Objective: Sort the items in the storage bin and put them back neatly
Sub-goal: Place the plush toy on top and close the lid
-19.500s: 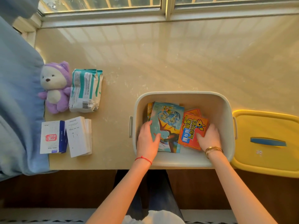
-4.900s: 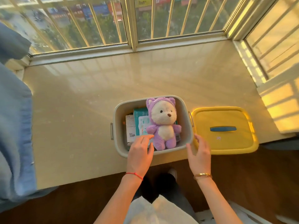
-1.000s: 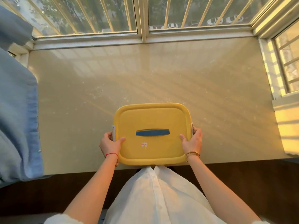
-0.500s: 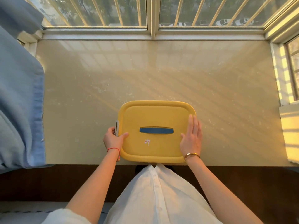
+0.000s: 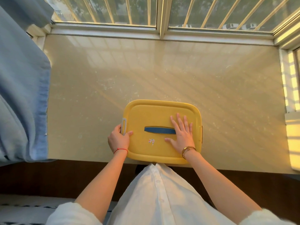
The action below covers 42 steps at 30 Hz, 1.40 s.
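At near edge of beige stone sill [image 5: 146,75]: yellow plastic lid [image 5: 155,111] covers storage bin, contents hidden. My right hand [image 5: 182,135] flat, fingers spread on lid, overlapping blue handle [image 5: 158,130]. My left hand [image 5: 119,139] grips grey side latch [image 5: 124,126], fingertips hidden.

Left hand [image 5: 119,140]: thin red string [image 5: 121,149] at the wrist.
Right hand [image 5: 182,135]: gold bracelet [image 5: 188,149] at the wrist.
Arms: bare below white sleeves [image 5: 73,215].
Torso: white button-front shirt [image 5: 160,195], 2 buttons showing.
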### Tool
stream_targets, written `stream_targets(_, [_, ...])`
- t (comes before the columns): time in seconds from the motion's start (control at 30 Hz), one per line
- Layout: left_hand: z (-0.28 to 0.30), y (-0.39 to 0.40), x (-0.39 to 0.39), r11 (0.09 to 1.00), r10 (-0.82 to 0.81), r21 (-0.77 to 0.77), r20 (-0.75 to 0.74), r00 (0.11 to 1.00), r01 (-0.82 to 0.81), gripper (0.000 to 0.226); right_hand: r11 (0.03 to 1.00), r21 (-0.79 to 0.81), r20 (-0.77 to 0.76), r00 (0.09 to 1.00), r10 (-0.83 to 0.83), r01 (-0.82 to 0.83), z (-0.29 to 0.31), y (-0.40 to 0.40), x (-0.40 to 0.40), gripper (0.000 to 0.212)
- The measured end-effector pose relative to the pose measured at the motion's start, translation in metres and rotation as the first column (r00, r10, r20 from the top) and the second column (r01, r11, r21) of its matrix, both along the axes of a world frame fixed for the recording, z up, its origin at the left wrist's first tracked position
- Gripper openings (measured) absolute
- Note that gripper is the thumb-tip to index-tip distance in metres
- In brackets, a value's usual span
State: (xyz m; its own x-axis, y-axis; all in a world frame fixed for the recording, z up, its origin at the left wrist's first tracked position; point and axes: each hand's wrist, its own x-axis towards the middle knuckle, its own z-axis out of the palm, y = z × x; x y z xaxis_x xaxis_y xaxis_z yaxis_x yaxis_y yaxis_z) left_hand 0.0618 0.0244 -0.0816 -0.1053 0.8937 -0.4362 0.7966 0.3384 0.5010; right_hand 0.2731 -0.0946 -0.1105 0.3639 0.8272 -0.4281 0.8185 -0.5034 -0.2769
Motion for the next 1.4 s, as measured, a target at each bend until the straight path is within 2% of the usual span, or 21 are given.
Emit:
stream_targets(0.2, [0.000,-0.001,0.000,0.996,-0.090,-0.028,-0.060,0.994,0.089,0.056,1.000,0.009,-0.004,1.000,-0.003,0.003,0.000,-0.001,0.001,0.097])
stream_targets(0.27, [0.002,-0.004,0.003,0.987,-0.160,-0.048,-0.098,0.982,0.156,0.063,0.999,0.032,-0.025,1.000,-0.009,0.010,0.003,-0.002,0.002,0.096])
stream_targets(0.33, [0.005,-0.011,0.014,0.958,-0.278,0.034,-0.131,0.952,0.284,0.077,0.996,0.087,-0.061,0.998,-0.016,0.021,0.006,-0.006,0.005,0.092])
stream_targets(0.43, [0.011,-0.026,0.044,0.815,-0.544,0.148,-0.140,0.827,0.561,0.085,0.973,0.189,-0.122,0.986,-0.113,0.135,0.012,-0.023,0.017,0.085])
stream_targets(0.5, [0.012,-0.039,0.069,0.637,-0.738,0.161,-0.155,0.657,0.754,0.085,0.948,0.232,-0.105,0.975,-0.197,0.217,0.016,-0.040,0.025,0.083])
stream_targets(0.57, [0.009,-0.052,0.090,0.480,-0.845,0.155,-0.182,0.503,0.863,0.088,0.927,0.260,-0.023,0.961,-0.274,0.270,0.019,-0.055,0.032,0.083])
stream_targets(0.63, [0.003,-0.063,0.106,0.428,-0.879,0.098,-0.185,0.439,0.898,0.093,0.878,0.241,-0.035,0.908,-0.418,0.414,0.018,-0.068,0.039,0.086])
stream_targets(0.7, [-0.004,-0.073,0.115,0.423,-0.886,0.015,-0.200,0.418,0.906,0.097,0.800,0.141,-0.167,0.811,-0.561,0.583,0.012,-0.075,0.046,0.088])
stream_targets(0.77, [-0.008,-0.078,0.119,0.426,-0.882,-0.031,-0.236,0.407,0.904,0.099,0.754,0.015,-0.284,0.726,-0.627,0.657,0.007,-0.077,0.049,0.085])
stream_targets(0.83, [-0.011,-0.081,0.122,0.427,-0.879,-0.051,-0.259,0.401,0.903,0.099,0.730,-0.036,-0.370,0.670,-0.644,0.682,0.003,-0.077,0.049,0.071])
stream_targets(0.9, [-0.012,-0.081,0.125,0.424,-0.880,-0.075,-0.271,0.390,0.903,0.098,0.716,-0.030,-0.418,0.642,-0.643,0.697,0.002,-0.076,0.048,0.050])
stream_targets(0.93, [-0.013,-0.081,0.126,0.427,-0.879,-0.081,-0.270,0.392,0.901,0.098,0.704,-0.013,-0.423,0.635,-0.647,0.710,0.002,-0.075,0.047,0.048])
stream_targets(1.0, [-0.014,-0.081,0.127,0.438,-0.876,-0.082,-0.264,0.404,0.895,0.098,0.674,0.047,-0.405,0.631,-0.662,0.737,-0.001,-0.076,0.045,0.050])
stream_targets(1.1, [-0.015,-0.081,0.127,0.445,-0.875,-0.075,-0.250,0.415,0.892,0.098,0.661,0.153,-0.356,0.665,-0.656,0.734,-0.004,-0.075,0.040,0.041])
stream_targets(1.23, [-0.017,-0.081,0.127,0.457,-0.870,-0.062,-0.239,0.432,0.887,0.098,0.679,0.263,-0.271,0.728,-0.630,0.686,-0.003,-0.073,0.034,0.032])
stream_targets(1.4, [-0.020,-0.079,0.128,0.468,-0.867,-0.048,-0.219,0.448,0.882,0.097,0.727,0.316,-0.195,0.792,-0.579,0.609,-0.004,-0.071,0.030,0.026])
